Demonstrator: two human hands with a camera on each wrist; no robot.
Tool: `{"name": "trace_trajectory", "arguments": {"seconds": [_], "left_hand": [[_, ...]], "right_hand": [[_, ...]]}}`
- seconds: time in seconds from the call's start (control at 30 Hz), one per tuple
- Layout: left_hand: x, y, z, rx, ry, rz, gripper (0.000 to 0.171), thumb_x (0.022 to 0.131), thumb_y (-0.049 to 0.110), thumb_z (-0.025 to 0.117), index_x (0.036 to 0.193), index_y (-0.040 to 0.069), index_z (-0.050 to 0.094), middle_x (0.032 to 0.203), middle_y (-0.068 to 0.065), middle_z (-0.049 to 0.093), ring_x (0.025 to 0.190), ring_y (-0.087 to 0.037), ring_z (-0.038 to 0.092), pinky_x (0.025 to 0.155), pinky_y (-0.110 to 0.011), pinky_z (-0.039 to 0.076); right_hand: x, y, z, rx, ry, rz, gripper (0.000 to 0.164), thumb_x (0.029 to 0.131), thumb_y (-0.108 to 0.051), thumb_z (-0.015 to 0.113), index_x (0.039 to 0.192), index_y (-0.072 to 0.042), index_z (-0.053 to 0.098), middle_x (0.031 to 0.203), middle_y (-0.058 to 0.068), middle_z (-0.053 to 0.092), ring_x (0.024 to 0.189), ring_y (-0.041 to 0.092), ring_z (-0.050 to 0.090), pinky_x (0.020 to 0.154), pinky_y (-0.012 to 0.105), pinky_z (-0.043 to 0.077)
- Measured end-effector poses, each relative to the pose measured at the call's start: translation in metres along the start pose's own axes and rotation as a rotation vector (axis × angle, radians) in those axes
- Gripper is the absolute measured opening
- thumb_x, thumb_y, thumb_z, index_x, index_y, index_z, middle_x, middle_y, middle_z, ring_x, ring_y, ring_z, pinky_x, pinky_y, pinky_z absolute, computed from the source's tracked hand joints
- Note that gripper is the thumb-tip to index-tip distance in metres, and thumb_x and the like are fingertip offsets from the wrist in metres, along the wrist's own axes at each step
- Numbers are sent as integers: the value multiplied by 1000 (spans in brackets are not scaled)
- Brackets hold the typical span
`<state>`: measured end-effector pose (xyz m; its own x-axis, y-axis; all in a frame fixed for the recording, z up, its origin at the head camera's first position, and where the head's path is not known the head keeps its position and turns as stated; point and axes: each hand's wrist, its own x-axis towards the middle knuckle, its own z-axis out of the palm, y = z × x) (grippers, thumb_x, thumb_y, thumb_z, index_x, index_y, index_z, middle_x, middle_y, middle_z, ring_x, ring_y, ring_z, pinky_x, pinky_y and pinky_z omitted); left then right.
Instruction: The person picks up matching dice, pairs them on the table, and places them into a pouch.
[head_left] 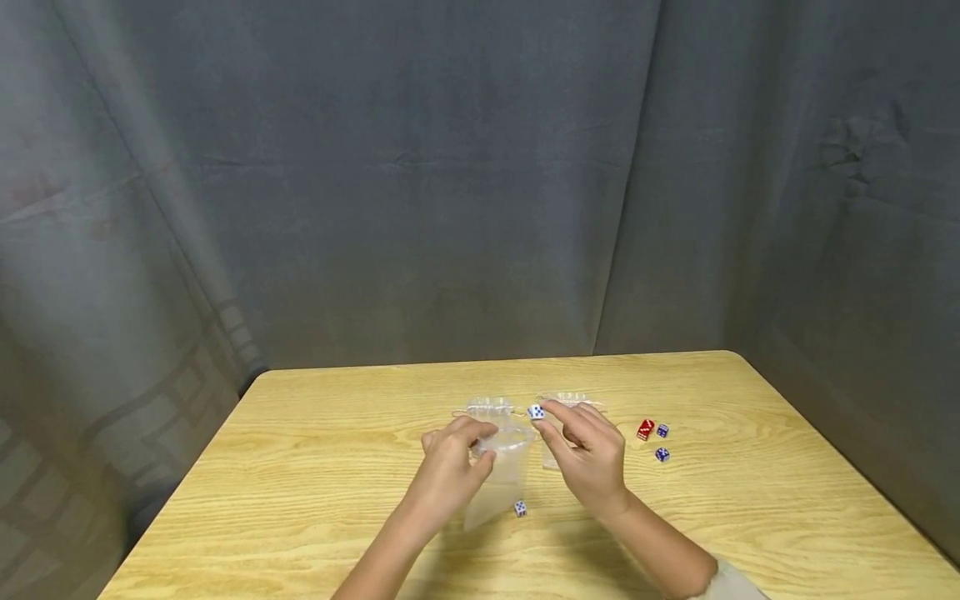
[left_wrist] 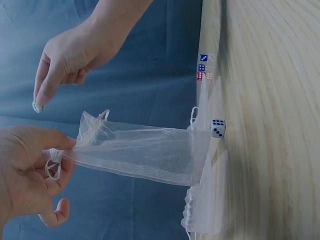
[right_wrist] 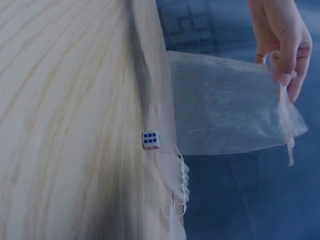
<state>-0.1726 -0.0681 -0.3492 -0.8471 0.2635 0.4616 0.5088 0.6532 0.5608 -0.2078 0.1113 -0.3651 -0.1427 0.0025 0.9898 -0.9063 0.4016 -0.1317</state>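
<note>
My left hand (head_left: pixel 452 458) pinches the top edge of a sheer white drawstring bag (left_wrist: pixel 150 155), which hangs upright with its mouth spread and its base down by the table. Between thumb and forefinger my right hand (head_left: pixel 588 446) holds a white die (head_left: pixel 536 412) with blue pips, just to the right of the bag's mouth. In the left wrist view this die shows at the fingertips, above the bag's opening. A second white die (right_wrist: pixel 151 140) lies on the table beside the foot of the bag.
Two more sheer bags lie flat behind the hands, one at the left (head_left: pixel 489 406) and one at the right (head_left: pixel 553 457). Off to the right are a red die (head_left: pixel 645 430) and two blue dice (head_left: pixel 662 454) on the wooden table (head_left: pixel 300 467). Grey curtains (head_left: pixel 420 183) surround the table.
</note>
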Motion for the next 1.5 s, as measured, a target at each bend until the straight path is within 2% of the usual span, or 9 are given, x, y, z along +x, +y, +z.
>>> {"name": "trace_trajectory", "arguments": {"seconds": [0.2,0.4,0.6,0.67,0.77,0.9,1.07,1.3,1.5], "left_hand": [[0,2,0,-19,-18,6,26,78,3,70,103,-1,66,96,-5,65,82,-12,55,76,-37,30],[1,3,-3,-57,-22,-1,26,79,4,70,105,-1,65,99,-7,65,84,-14,56,84,-47,32],[2,3,-7,-66,-3,-31,25,79,3,69,104,0,66,100,-6,65,85,-15,56,86,-51,31],[3,2,-9,-69,5,-40,25,80,2,69,104,0,66,99,-6,65,84,-14,56,86,-50,31],[3,0,-9,-63,20,-42,25,79,2,69,104,0,66,99,-5,65,83,-14,57,85,-47,31],[3,-1,-9,-51,36,-39,24,79,2,69,103,1,67,98,-4,65,82,-13,57,82,-44,31],[2,-2,-9,-58,38,-50,24,79,3,69,103,1,67,98,-4,65,82,-12,57,82,-42,30],[1,-2,-9,-58,45,-37,24,78,2,70,103,0,67,98,-4,66,82,-12,56,84,-45,30],[2,-1,-10,-38,63,-16,25,78,1,70,103,0,67,97,-4,65,82,-12,56,82,-44,30]], "right_hand": [[-4,2,2,-5,-74,20,35,88,-28,63,85,7,69,54,-6,46,49,4,34,48,13,31],[-6,3,1,-51,-190,73,38,88,-31,59,95,5,69,55,-6,48,51,4,35,47,13,31],[-4,7,-2,-84,-166,104,37,87,-32,60,96,2,70,53,-7,40,50,4,33,45,14,29],[-5,9,-3,-95,-162,115,32,85,-28,64,96,2,70,54,-8,39,50,4,33,45,14,28],[-6,12,-4,-111,-161,144,24,77,-14,74,96,1,71,54,-10,37,51,3,32,46,13,28],[-9,15,-6,-132,-174,193,35,62,5,79,96,1,71,55,-11,36,51,2,30,46,13,27],[-15,20,-7,-178,-205,238,36,61,6,80,95,1,71,54,-13,33,50,1,27,45,14,25],[-20,20,-9,-259,-345,421,29,69,-5,79,97,-2,72,52,-18,29,46,-3,23,40,18,24],[-21,16,-8,-259,-450,546,30,74,-12,77,101,-3,71,49,-17,32,43,-3,23,37,20,25]]}}
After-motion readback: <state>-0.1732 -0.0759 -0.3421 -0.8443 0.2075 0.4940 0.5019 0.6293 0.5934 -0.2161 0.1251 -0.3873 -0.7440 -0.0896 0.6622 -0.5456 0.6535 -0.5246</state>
